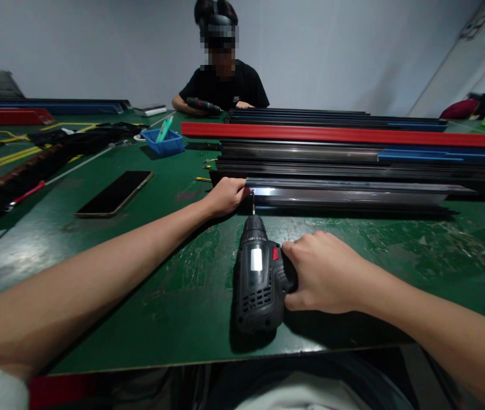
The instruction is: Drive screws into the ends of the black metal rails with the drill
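A black cordless drill [257, 285] lies on its side on the green table, its bit pointing away from me at the left end of a long metal profile [345, 197]. My right hand [323, 273] is wrapped round the drill's handle. The bit's tip meets the profile, or sits just before it, beside a small dark spot that looks like a screw. My left hand [226, 196] is closed on the profile's left end, close to the bit. Part of its fingers is hidden behind the metal.
Behind the profile lie more dark profiles and a long red one [332, 132]. A blue basket [163, 142] holds a green tool. A phone [114, 194] rests left of my arm, near a screwdriver [29, 193] and black and yellow strips. Opposite, a person [225, 85] has another drill [203, 105].
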Motion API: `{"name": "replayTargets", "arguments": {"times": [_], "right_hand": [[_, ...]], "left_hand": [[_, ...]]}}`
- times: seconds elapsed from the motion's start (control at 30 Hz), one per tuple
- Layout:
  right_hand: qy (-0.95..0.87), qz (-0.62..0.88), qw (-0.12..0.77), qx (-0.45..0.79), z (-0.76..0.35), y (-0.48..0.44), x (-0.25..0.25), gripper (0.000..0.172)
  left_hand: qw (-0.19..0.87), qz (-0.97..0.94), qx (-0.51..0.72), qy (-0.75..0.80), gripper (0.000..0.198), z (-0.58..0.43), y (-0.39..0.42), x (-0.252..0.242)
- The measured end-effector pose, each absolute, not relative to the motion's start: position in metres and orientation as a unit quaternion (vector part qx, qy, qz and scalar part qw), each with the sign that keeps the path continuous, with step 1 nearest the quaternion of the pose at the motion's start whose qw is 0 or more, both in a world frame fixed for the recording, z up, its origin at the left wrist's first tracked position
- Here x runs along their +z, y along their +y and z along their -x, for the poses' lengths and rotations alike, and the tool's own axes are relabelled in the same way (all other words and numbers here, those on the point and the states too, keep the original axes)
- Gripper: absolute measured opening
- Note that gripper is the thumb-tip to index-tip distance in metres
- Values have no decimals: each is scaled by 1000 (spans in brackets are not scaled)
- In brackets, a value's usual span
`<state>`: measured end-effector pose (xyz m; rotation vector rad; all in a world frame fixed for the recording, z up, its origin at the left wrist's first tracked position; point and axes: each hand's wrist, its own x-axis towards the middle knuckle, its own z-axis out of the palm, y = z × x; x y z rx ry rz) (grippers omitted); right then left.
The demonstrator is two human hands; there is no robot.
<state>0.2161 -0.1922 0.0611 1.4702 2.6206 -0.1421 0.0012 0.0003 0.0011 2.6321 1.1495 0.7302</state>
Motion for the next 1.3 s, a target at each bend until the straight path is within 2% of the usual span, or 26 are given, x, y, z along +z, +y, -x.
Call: {"name": "replayTargets", "arguments": {"times": [1.3], "right_hand": [[871,-485,54,-49,-216,-193,60,40]], "left_hand": [[92,-884,253,383,35,-1,0,0]]}}
